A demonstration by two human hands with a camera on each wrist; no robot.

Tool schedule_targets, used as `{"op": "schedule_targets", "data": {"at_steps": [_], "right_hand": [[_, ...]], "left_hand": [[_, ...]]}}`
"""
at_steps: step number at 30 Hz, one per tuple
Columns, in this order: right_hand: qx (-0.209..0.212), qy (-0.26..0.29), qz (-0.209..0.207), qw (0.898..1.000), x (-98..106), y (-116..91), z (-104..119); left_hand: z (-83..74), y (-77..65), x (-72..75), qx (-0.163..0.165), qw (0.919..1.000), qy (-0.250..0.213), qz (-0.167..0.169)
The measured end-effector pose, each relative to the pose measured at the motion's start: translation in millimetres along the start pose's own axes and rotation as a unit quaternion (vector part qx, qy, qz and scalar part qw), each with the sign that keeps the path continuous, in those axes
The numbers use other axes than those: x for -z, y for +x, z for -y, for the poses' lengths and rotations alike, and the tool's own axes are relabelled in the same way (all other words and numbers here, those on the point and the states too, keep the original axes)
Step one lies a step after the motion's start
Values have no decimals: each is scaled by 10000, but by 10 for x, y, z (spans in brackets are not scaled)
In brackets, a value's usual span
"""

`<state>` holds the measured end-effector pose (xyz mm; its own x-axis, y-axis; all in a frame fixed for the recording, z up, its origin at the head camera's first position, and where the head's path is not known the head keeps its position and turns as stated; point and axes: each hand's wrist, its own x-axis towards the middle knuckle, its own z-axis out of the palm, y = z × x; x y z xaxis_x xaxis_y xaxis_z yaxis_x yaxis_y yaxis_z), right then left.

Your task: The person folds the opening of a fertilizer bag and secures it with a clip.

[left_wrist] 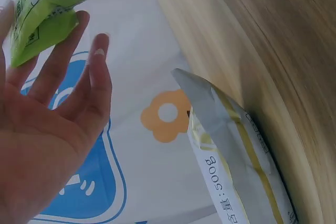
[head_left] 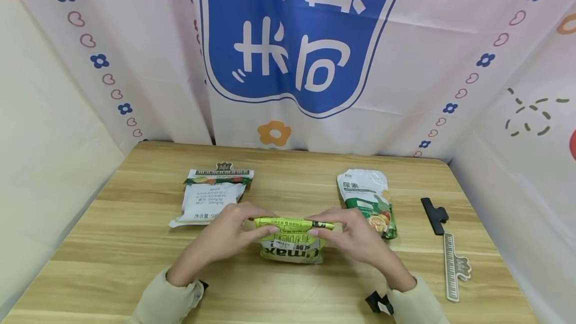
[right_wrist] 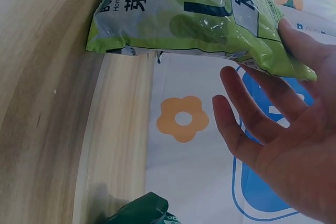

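Note:
A bright green plastic bag of fertilizer (head_left: 291, 253) stands at the middle of the table, its top edge folded over into a flat strip. My left hand (head_left: 234, 230) pinches the left end of this fold between thumb and fingers. At the right end, my right hand (head_left: 355, 234) does the same. In the left wrist view, the green bag's corner (left_wrist: 44, 24) lies by the thumb and index finger, while the other fingers of the left hand (left_wrist: 50, 129) extend loosely. From the right wrist, the bag's printed side (right_wrist: 178, 19) shows above the right hand (right_wrist: 289, 129).
Behind my left hand lies a white bag (head_left: 209, 199) with an ornate clip (head_left: 223, 169) across its top. A white-and-green bag (head_left: 366, 196) lies behind my right hand. Toward the table's right edge are a black clip (head_left: 434, 215) and a silvery ruler-like clip (head_left: 452, 266).

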<state>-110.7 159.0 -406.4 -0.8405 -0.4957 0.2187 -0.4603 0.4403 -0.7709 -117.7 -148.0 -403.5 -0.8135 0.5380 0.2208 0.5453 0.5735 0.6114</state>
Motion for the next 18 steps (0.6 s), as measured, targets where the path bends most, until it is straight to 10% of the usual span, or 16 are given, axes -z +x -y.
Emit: {"op": "schedule_targets", "data": {"at_steps": [11, 18], "right_hand": [[-25, 292, 157, 9994, -2, 0, -14], [-197, 561, 498, 9970, 21, -27, -13]], "left_hand": [[-54, 65, -34, -401, 9981, -385, 258], [-68, 121, -136, 286, 9859, -1517, 639]]}}
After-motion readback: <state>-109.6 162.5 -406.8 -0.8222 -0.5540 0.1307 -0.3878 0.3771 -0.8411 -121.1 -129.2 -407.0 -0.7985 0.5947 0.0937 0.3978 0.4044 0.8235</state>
